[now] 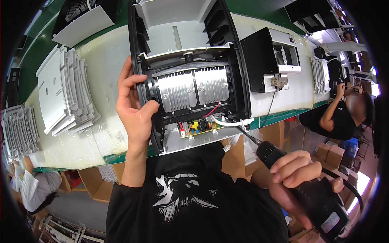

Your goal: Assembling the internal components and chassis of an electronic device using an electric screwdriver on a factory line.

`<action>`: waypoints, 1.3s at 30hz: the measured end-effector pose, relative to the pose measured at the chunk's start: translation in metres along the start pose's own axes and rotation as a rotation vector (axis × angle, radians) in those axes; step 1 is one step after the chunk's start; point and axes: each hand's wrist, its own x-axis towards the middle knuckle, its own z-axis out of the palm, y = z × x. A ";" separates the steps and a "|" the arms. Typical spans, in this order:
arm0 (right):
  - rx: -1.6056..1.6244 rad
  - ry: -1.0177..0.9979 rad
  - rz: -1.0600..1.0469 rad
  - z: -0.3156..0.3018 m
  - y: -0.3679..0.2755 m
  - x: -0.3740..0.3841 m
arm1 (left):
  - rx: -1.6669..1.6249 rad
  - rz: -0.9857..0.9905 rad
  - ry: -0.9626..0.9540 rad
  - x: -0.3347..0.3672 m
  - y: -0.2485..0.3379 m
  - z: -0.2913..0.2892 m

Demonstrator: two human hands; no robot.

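Note:
An open black appliance housing [243, 77] with a pale inner shell stands at the bench edge in front of me. Inside it are two finned silver heat sinks [176, 91], and below them a small circuit board [199, 127] with red wires. A white cord [229, 123] runs out at the lower right corner. My left hand [135, 107] grips the housing's left wall, thumb inside and fingers outside. My right hand [296, 172] is wrapped round a black electric screwdriver [270, 154]. The screwdriver's shaft points up-left to the corner by the cord; whether its tip touches anything is hidden.
White slotted panels [60, 93] are stacked at left, with ribbed grey parts [19, 129] beyond. Right of the housing sits another black-and-white unit [263, 60]. Cardboard boxes [95, 182] stand below the bench edge. One co-worker [336, 121] is at far right, another [38, 186] at lower left.

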 end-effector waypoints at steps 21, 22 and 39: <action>0.086 0.021 0.095 0.000 0.029 -0.004 | 0.025 0.002 -0.003 -0.001 -0.001 -0.005; 0.094 0.049 0.061 0.001 0.032 -0.006 | 0.025 -0.003 -0.006 -0.001 0.000 -0.004; 0.189 0.008 0.137 -0.007 0.035 -0.009 | -0.023 0.031 0.016 -0.003 -0.005 -0.005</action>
